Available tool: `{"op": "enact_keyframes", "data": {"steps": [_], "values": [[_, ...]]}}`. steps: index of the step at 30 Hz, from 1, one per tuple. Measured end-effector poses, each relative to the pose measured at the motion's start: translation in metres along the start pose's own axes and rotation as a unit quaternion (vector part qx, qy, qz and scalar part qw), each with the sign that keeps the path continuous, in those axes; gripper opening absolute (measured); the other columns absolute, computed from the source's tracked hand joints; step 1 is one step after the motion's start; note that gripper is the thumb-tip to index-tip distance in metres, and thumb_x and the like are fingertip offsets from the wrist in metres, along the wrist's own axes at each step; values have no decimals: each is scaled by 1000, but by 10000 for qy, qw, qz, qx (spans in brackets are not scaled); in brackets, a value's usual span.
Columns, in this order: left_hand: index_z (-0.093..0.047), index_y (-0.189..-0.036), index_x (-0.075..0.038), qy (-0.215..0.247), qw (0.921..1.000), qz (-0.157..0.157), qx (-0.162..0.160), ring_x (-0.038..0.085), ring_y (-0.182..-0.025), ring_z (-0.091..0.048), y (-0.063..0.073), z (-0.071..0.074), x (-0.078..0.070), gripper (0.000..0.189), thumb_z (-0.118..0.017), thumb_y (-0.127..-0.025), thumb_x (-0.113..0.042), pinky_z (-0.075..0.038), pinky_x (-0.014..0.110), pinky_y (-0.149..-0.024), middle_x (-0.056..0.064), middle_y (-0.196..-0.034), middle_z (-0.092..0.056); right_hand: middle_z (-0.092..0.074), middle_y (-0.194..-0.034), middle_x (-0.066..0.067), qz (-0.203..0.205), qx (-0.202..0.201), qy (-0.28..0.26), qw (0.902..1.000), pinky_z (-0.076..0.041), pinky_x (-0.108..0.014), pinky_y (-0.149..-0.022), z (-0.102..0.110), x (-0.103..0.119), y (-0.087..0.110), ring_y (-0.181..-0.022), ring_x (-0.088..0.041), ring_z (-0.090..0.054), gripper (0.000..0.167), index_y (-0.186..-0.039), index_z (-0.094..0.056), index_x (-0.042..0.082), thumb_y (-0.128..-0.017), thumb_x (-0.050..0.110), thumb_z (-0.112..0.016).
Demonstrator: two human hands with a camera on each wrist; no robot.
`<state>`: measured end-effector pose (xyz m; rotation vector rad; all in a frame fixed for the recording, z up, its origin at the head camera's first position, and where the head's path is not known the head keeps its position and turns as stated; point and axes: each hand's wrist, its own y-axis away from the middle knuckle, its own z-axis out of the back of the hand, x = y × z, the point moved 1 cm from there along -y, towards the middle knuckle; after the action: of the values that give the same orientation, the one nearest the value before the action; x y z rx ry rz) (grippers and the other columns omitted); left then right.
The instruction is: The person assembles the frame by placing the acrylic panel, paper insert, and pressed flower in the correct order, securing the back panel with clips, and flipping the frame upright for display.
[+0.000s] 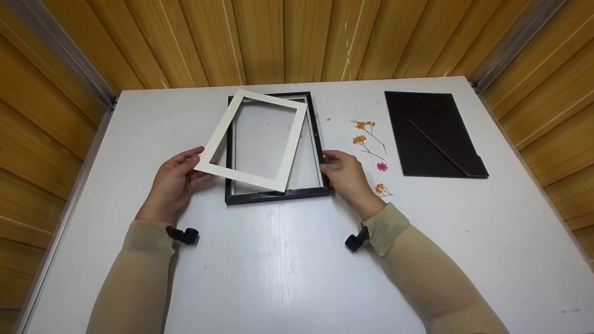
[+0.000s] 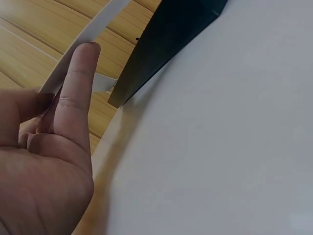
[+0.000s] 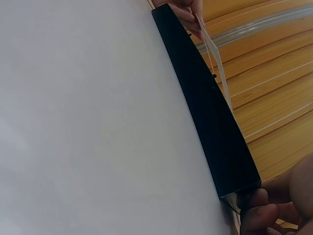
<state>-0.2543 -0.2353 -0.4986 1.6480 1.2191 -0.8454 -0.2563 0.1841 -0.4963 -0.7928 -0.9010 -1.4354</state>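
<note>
A black picture frame [image 1: 278, 196] lies on the white table. My left hand [image 1: 174, 181] pinches the lower left corner of a white rectangular photo mat [image 1: 241, 176], thumb on top and fingers beneath. The mat is tilted and turned askew over the frame; in the left wrist view the mat [image 2: 100, 22] stands raised on the left-hand side. My right hand [image 1: 348, 178] grips the frame's right side near its lower corner. From the right wrist, the black frame edge [image 3: 205, 107] shows with fingers curled at its near corner.
Right of the frame lie dried orange flower sprigs [image 1: 359, 139] and a small pink flower [image 1: 382, 167]. Farther right rests a black backing board [image 1: 436, 111] with a stand leg [image 1: 441, 148]. Wood-patterned panels [image 1: 260, 41] enclose the table's back and sides.
</note>
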Motion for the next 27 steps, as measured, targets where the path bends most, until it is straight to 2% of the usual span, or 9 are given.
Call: {"op": "enact_keyframes", "data": {"steps": [4, 11, 17, 22, 27], "values": [[-52, -167, -4, 157, 9998, 64, 108, 17, -110, -86, -1, 0, 1, 53, -62, -117, -15, -69, 31, -94, 9, -138, -78, -73, -148, -21, -55, 22, -1, 10000, -67, -41, -100, 0, 1, 0, -126, -36, -77, 46, -153, -67, 0, -108, 6, -73], [-76, -144, -9, 353, 9990, 16, 289, 21, -112, -85, -1, -1, 1, 31, -67, -115, -12, -69, 32, -95, 15, -139, -79, -74, -147, -21, -55, 3, 26, 10000, -65, -32, -93, 0, 0, 0, -121, -33, -77, 45, -152, -68, 0, -108, 6, -73], [-79, -136, -12, 399, 9987, -211, 257, 20, -111, -86, 0, -1, 1, 28, -60, -116, -7, -69, 30, -93, 15, -140, -79, -75, -144, -21, -6, -44, 21, 10000, -61, -21, -82, -1, -1, 0, -100, -21, -77, 43, -150, -70, 0, -108, 7, -74], [-81, -133, -14, 507, 9979, -334, 233, 20, -110, -86, 0, -2, 2, 29, -58, -117, -7, -69, 28, -93, 15, -138, -79, -76, -142, -22, 59, -58, 19, 10000, -60, -20, -81, -2, 0, 0, -96, -17, -75, 42, -149, -71, 0, -108, 7, -74], [-79, -140, -12, 471, 9977, -394, 272, 20, -114, -85, -1, -2, 2, 30, -62, -116, -9, -68, 29, -96, 16, -142, -78, -76, -142, -22, 83, -84, 83, 9999, -59, -19, -81, -1, 0, 0, -94, -16, -75, 42, -149, -71, 0, -107, 7, -74]]}}
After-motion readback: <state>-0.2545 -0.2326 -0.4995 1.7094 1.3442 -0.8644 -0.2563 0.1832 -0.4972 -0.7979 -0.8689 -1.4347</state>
